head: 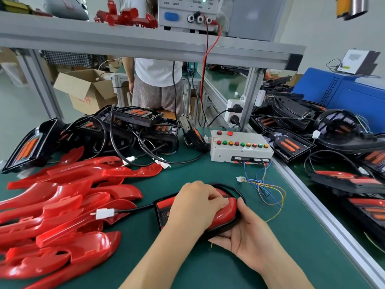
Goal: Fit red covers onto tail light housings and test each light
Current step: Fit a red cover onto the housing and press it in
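Note:
A black tail light housing (161,213) lies on the green mat in front of me with a glossy red cover (226,215) on top of it. My left hand (195,205) lies over the cover, fingers curled down onto its top. My right hand (245,236) grips the housing's near right edge from below, thumb up against the cover's end. The housing's black cable runs left to a white connector (104,213). A pile of loose red covers (62,205) fills the left of the mat. The white test box (239,149) with coloured buttons stands behind.
Bare black housings (129,126) with cables are heaped at the back left; more housings (343,147) cover the right bench. Loose coloured wires (264,188) trail from the test box. A power supply (187,13) sits on the shelf above. A person stands behind the bench.

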